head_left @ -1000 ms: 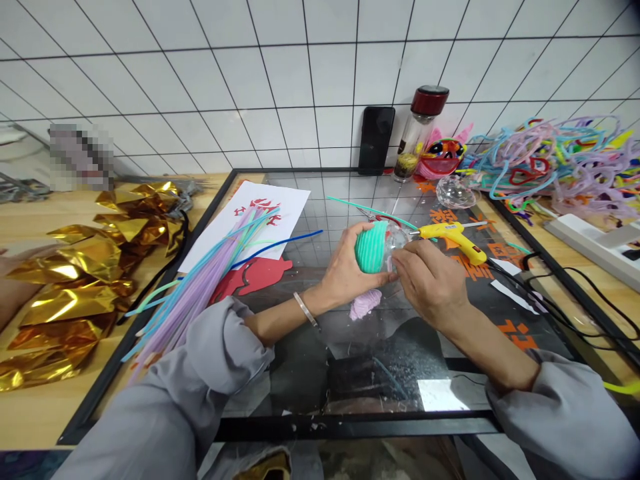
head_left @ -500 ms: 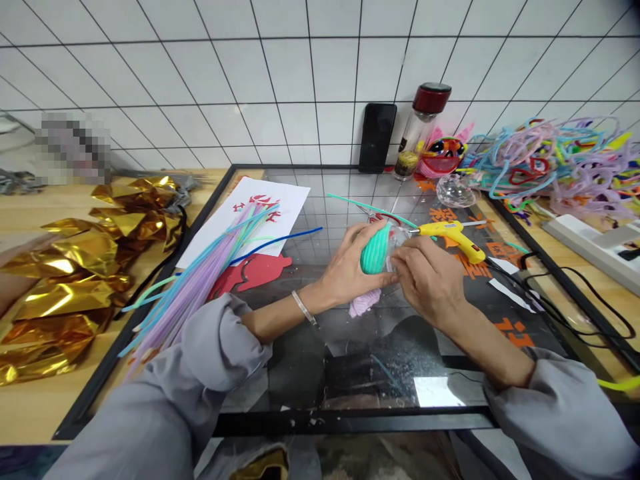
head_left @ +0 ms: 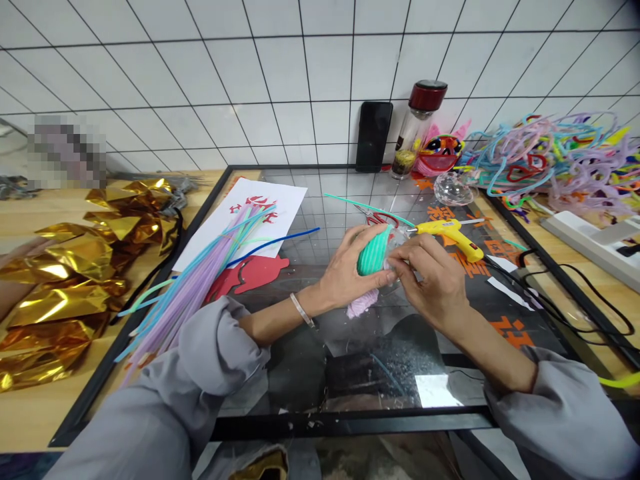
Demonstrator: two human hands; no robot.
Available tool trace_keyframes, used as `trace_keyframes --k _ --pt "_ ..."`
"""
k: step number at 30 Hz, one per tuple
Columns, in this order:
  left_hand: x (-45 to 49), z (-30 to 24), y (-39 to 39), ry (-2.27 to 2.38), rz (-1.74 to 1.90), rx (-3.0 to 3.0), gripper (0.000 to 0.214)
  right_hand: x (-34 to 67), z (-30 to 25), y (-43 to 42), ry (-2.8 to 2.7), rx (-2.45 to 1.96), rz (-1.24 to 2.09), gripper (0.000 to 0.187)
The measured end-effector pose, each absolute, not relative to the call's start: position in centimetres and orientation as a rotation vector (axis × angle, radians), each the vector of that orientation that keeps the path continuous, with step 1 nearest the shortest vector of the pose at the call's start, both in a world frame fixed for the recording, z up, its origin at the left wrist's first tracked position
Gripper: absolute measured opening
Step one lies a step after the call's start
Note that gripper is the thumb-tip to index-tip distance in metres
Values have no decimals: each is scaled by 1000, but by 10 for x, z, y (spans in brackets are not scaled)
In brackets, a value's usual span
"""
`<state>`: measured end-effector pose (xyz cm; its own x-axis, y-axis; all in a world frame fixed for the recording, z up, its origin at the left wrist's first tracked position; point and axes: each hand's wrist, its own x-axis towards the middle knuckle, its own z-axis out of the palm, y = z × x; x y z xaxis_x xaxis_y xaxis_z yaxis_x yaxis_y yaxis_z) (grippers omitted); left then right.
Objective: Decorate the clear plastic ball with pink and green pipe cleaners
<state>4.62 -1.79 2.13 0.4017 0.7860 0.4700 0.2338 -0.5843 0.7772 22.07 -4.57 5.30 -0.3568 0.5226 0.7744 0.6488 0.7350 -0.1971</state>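
My left hand (head_left: 345, 270) is wrapped around a green striped ball (head_left: 374, 252), which looks covered in rows of pipe cleaner. Clear plastic shows at the ball's right side. Against that side, my right hand (head_left: 431, 277) has its thumb and fingers pinched together; what lies between the fingertips is too small to make out. A lilac crumpled piece (head_left: 363, 305) lies on the glass just below my left hand. Behind the hands are red-handled scissors (head_left: 383, 219) and a green pipe cleaner (head_left: 350, 202). A yellow glue gun (head_left: 447, 233) lies beyond my right hand.
Purple and blue pipe cleaners (head_left: 200, 280) lie over white paper (head_left: 285, 200) and a red cutout (head_left: 263, 275). Gold foil (head_left: 75, 260) covers the left. A phone (head_left: 374, 137), glass bottle (head_left: 414, 130), clear plastic dome (head_left: 454, 189), tangled pipe cleaners (head_left: 540, 157) and power strip (head_left: 595, 247) stand behind and right.
The view has shifted slightly. My left hand has turned the green ball a little, and my right fingertips stay at its right edge.
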Motion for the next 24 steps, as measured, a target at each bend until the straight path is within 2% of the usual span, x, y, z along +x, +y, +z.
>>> trace_keyframes --k 8,14,20,24 --pt "47 28 -19 916 1153 1831 55 222 60 -49 -1934 -875 115 18" --pt "48 30 -8 633 1159 959 48 237 49 -38 -1484 -1008 446 27" --pt "46 38 -2 515 1056 529 44 242 30 -25 -1351 -1053 974 53" --pt "47 38 -4 511 1053 516 43 231 28 -30 -1438 -966 1104 71"
